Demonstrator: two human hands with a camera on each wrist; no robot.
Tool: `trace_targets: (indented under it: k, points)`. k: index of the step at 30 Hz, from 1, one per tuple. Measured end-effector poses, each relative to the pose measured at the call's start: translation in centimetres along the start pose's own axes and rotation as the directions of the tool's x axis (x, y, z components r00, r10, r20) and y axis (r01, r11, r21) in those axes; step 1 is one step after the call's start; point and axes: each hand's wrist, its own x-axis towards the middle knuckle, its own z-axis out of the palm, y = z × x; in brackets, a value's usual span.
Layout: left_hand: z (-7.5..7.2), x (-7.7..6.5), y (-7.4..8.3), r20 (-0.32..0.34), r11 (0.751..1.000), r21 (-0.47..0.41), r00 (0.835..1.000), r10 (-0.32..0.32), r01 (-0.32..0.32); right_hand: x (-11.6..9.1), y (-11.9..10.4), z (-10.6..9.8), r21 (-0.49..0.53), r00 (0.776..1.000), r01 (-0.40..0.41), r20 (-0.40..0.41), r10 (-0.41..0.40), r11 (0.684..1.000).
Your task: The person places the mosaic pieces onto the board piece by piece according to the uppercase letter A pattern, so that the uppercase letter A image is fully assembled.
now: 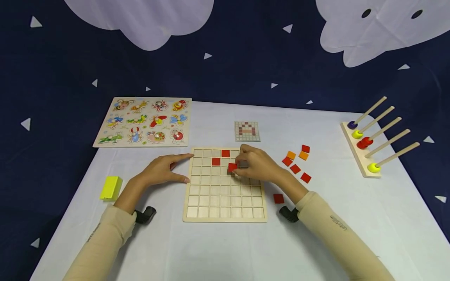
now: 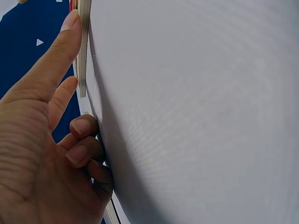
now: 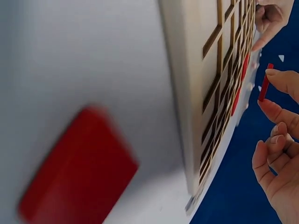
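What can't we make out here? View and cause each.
Head: some upper-right cells of the pale wooden grid board, hidden by the right hand.
Head: dark lettering on the beige fabric left sleeve, too small to read.
Left wrist: the board's grid face, seen edge-on and cut off by the top edge.
Right wrist: nearest red square tile, blurred, part cut off by the bottom edge.
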Motion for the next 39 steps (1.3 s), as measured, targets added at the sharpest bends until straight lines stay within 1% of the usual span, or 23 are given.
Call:
trace_targets:
  k: [8, 14, 20, 32, 39]
  points:
    - [-0.1, 0.0, 0.3, -0.002, 1.0, 0.023, 1.0, 0.002, -0.002, 1.4, -0.9, 0.9, 0.038, 1.0, 0.017, 0.007, -0.017, 0.999]
    - [-0.2, 0.1, 0.4, 0.003, 1.0, 0.021, 1.0, 0.015, -0.015, 2.4, -1.7, 1.4, 0.057, 0.999, 0.03, 0.008, -0.031, 0.998]
    - [-0.2, 0.1, 0.2, 0.005, 1.0, 0.018, 1.0, 0.017, -0.017, 3.5, -2.5, 2.1, 0.011, 0.998, 0.051, 0.032, -0.051, 0.999]
    - [0.0, 0.0, 0.1, 0.015, 1.0, 0.009, 1.0, 0.014, -0.014, 5.1, -3.7, 3.3, -0.073, 0.996, 0.048, 0.075, -0.043, 0.996]
    - [-0.1, 0.0, -0.1, 0.002, 1.0, 0.015, 1.0, 0.013, -0.013, 5.5, -4.0, 3.6, -0.107, 0.995, 0.05, 0.086, -0.041, 0.993]
